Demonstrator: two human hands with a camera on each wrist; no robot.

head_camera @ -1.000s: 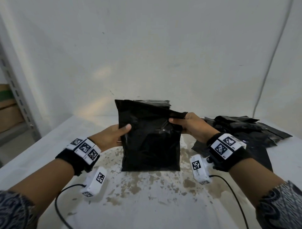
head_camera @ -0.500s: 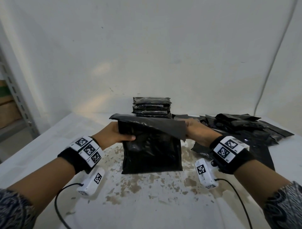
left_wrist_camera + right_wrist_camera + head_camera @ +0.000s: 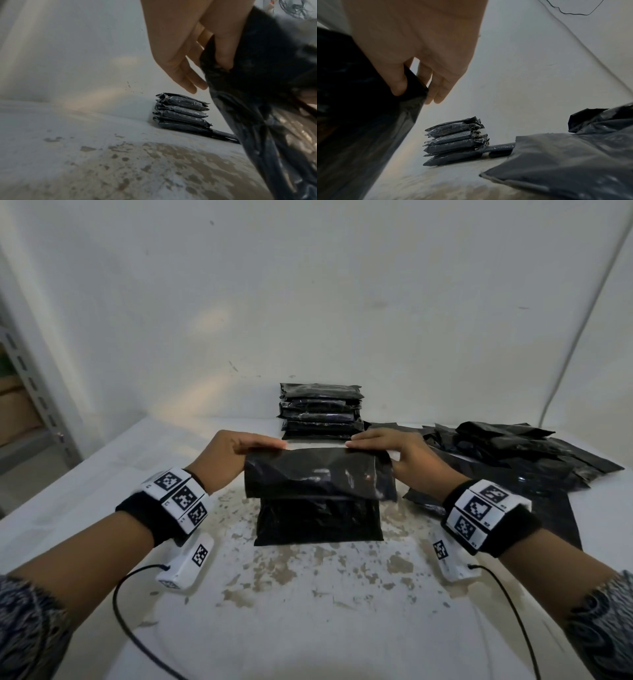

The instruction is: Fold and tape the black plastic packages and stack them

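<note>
Both hands pinch black plastic package [image 3: 318, 494] standing on table [image 3: 102, 474], left hand [image 3: 227, 455] and right hand [image 3: 399, 455] gripping folded-over top flap's corners, stack of folded packages [image 3: 321, 410] behind

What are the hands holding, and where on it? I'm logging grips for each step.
Both hold the black package at its folded top: left hand grips the left corner, right hand the right corner.
</note>
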